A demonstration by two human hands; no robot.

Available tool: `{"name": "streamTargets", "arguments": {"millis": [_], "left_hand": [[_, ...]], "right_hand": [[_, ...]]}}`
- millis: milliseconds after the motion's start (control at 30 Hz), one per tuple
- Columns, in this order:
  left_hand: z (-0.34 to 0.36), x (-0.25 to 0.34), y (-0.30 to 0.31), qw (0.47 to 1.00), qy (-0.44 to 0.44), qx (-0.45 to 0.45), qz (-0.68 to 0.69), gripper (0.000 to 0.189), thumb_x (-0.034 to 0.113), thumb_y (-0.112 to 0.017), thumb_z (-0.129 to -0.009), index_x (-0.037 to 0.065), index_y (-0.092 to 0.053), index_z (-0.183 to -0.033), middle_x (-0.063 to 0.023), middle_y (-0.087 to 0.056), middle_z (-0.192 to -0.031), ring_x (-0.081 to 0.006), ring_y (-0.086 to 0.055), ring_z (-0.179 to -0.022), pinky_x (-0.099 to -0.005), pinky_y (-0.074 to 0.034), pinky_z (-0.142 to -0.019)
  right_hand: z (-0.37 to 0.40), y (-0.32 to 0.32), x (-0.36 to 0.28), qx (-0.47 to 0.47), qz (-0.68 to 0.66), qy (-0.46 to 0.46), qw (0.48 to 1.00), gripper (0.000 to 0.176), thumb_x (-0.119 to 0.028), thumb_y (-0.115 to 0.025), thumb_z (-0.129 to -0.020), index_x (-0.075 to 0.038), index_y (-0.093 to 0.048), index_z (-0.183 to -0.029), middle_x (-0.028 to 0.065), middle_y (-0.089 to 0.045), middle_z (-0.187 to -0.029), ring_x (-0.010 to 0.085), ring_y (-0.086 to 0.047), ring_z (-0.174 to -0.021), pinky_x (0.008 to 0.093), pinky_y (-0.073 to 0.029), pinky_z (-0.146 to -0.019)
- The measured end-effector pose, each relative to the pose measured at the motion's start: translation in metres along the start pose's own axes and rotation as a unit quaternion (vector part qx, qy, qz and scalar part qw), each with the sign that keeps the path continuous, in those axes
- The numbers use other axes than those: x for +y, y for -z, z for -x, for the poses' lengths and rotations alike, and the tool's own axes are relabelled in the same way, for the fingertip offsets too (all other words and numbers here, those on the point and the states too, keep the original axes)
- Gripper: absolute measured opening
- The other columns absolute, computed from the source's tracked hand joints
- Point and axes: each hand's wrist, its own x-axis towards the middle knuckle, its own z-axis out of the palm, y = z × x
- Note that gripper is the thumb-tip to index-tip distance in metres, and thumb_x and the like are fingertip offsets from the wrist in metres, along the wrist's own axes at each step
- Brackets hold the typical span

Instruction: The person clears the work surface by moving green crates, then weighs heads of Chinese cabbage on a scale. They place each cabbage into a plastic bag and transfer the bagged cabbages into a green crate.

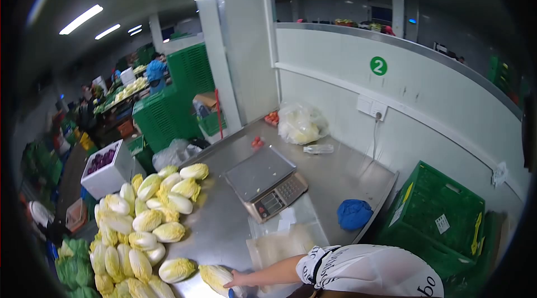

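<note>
My right hand (pixel 237 279) reaches in from the lower right and grips the end of a napa cabbage (pixel 217 277) at the front of the steel table. Its thumb and fingers lie around the cabbage. Just below that hand shows a small blue thing (pixel 231 293), cut off by the frame edge and too small to name. Another napa cabbage (pixel 177 270) lies to the left, beside a large pile of napa cabbages (pixel 148 221). My left hand is out of view.
A digital scale (pixel 261 174) stands mid-table, with clear plastic bags (pixel 288 236) in front. Farther back are a stuffed plastic bag (pixel 302 123) and red produce (pixel 257 142). A blue bundle (pixel 354 214) lies near the right edge, beside green crates (pixel 439 214). A white box (pixel 106 172) holds purple vegetables.
</note>
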Motion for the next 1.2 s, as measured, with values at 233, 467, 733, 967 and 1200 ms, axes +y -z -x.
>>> {"name": "streamTargets", "arguments": {"millis": [233,467,733,967,1200], "left_hand": [[-0.006,0.085,-0.076,0.973,-0.182,-0.019,-0.140,0.065,0.019,-0.064,-0.080,0.011,-0.036,-0.138,-0.0145,-0.050,-0.126,-0.0279,-0.053,-0.110,-0.0399,-0.047,-0.090],[0.018,0.118,-0.080,0.951,-0.268,0.039,-0.149,0.065,0.019,-0.063,-0.080,0.009,-0.035,-0.138,-0.0140,-0.051,-0.125,-0.0284,-0.054,-0.110,-0.0402,-0.047,-0.091],[0.130,0.084,0.002,0.946,-0.118,0.167,0.251,0.067,0.024,-0.059,-0.078,0.006,-0.034,-0.138,-0.0133,-0.051,-0.125,-0.0291,-0.051,-0.115,-0.0395,-0.043,-0.097],[0.210,0.050,0.057,0.798,-0.166,0.043,0.577,0.095,0.058,-0.066,-0.068,0.007,-0.031,-0.140,-0.0236,-0.045,-0.130,-0.0436,-0.053,-0.106,-0.0551,-0.046,-0.089],[0.324,0.038,0.104,0.795,-0.351,0.102,0.484,0.102,0.066,-0.065,-0.066,0.008,-0.028,-0.141,-0.0186,-0.041,-0.136,-0.0374,-0.048,-0.116,-0.0517,-0.046,-0.090]], "right_hand": [[0.059,0.037,-0.052,-0.101,-0.103,0.245,0.959,0.096,-0.017,-0.087,-0.055,0.000,-0.033,-0.133,0.0178,-0.054,-0.119,0.0255,-0.052,-0.111,0.0353,-0.045,-0.091],[0.090,0.045,-0.082,-0.073,-0.060,0.432,0.897,0.095,-0.014,-0.084,-0.052,0.000,-0.035,-0.132,0.0149,-0.058,-0.113,0.0227,-0.055,-0.106,0.0360,-0.046,-0.091],[0.146,0.038,-0.067,-0.203,-0.353,0.117,0.906,0.061,-0.006,-0.060,-0.067,-0.002,-0.044,-0.126,0.0107,-0.061,-0.100,0.0194,-0.062,-0.085,0.0339,-0.053,-0.073],[0.153,0.014,-0.075,-0.285,-0.442,-0.042,0.849,0.046,-0.002,-0.048,-0.066,0.011,-0.049,-0.111,0.0207,-0.060,-0.092,0.0290,-0.063,-0.078,0.0384,-0.054,-0.071],[0.161,-0.087,-0.060,-0.440,-0.006,0.003,0.898,0.072,-0.016,-0.065,-0.078,-0.003,-0.028,-0.139,0.0172,-0.050,-0.123,0.0225,-0.053,-0.110,0.0330,-0.044,-0.091]]}}
